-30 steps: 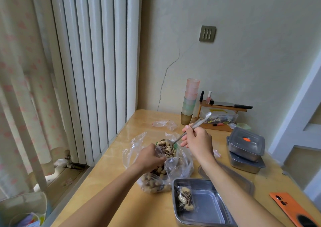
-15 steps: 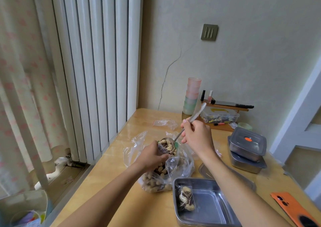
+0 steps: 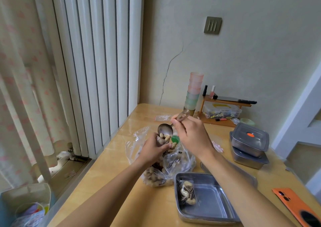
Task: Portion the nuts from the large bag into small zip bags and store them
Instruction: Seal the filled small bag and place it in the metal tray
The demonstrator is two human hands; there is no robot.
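Over large bag [image 3: 179,160], left grip [image 3: 152,150] pinches small zip bag [image 3: 160,140], right grip [image 3: 191,136] at 1 o'clock holds tilted spoon [image 3: 165,129]; narrow mouth could spill nuts [image 3: 166,137].

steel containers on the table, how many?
3. One open tray at the front, holding a filled zip bag; two lidded ones stacked at the right, upper container on lower container. A flat metal piece behind the right forearm is partly hidden, perhaps a lid.
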